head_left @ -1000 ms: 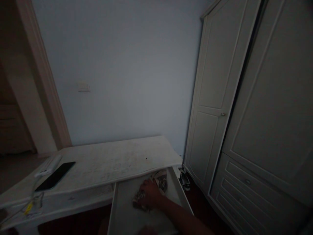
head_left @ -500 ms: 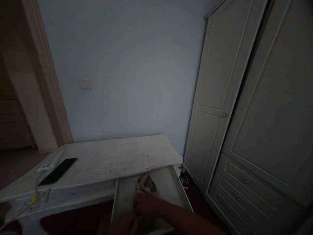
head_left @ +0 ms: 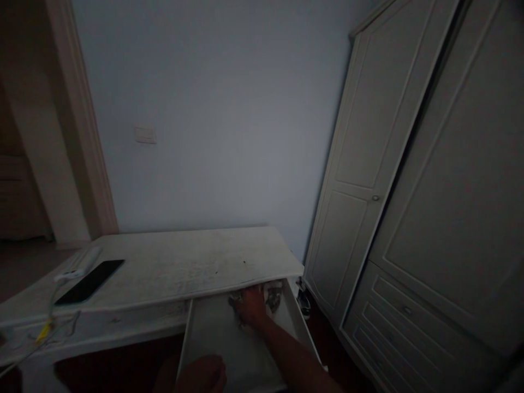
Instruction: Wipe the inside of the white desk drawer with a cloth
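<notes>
In my head view, my right hand is inside the pulled-out white drawer, at its far end, and it touches a crumpled patterned cloth in grey and pale tones. The cloth shows on both sides of this hand, near the drawer's right back corner; I cannot tell if it is one piece or more. The fingers are partly hidden, so I cannot tell how firmly they grip. My left hand is over the near left part of the drawer, with its fingers curled inward; I cannot tell if it holds something. On the worn white table, well to the left, lies a flat black rectangular device, just beside a long white plastic object. A dark shoe with white parts is on the floor, between the table and the pale panelled wardrobe.
</notes>
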`<move>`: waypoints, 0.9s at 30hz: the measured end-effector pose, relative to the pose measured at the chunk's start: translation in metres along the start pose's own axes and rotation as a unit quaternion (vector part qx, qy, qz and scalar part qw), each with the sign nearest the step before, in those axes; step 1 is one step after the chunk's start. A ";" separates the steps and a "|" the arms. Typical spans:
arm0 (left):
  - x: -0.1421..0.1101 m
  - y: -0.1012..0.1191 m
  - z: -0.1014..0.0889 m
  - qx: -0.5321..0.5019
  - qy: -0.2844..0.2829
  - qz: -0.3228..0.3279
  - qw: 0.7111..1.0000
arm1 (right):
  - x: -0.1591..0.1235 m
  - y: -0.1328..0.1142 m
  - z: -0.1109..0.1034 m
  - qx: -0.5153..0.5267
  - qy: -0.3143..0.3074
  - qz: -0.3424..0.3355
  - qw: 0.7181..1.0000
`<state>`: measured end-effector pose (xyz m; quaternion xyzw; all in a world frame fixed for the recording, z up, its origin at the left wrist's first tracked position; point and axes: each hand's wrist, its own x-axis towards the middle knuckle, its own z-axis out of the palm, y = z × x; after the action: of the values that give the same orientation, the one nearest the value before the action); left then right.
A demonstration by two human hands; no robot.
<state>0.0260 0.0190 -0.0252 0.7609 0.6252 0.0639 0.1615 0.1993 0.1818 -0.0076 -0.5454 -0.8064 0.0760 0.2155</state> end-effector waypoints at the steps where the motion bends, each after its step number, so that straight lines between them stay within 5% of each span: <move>1: -0.002 0.002 -0.004 0.002 0.001 -0.005 1.000 | 0.005 -0.016 0.008 0.008 -0.001 -0.007 1.000; 5: -0.013 0.014 -0.024 -0.004 0.007 -0.031 0.999 | 0.009 -0.070 0.036 0.013 -0.062 -0.105 0.992; 9: -0.017 0.015 -0.032 -0.017 0.009 -0.037 0.999 | -0.003 -0.085 0.049 -0.013 -0.164 -0.255 0.953; 12: -0.010 0.003 -0.018 -0.020 0.062 -0.030 0.997 | -0.011 -0.064 0.036 0.050 -0.197 -0.300 0.932; 15: 0.007 -0.009 0.000 0.013 0.122 -0.052 0.991 | -0.024 -0.027 0.008 0.168 -0.177 -0.246 0.938; 20: 0.041 0.003 -0.001 0.064 0.011 0.023 0.998 | -0.085 0.038 -0.031 0.197 -0.099 -0.108 0.969; 24: 0.066 0.032 -0.009 0.090 -0.034 0.061 0.993 | -0.150 0.069 -0.022 0.111 -0.074 -0.137 0.981; 27: 0.091 0.049 -0.012 0.100 -0.012 0.077 0.992 | -0.177 0.076 0.006 0.011 0.020 -0.166 0.986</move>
<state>0.0871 0.1014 -0.0071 0.8197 0.5663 0.0042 0.0862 0.3162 0.0513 -0.0868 -0.4031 -0.8803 0.0369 0.2475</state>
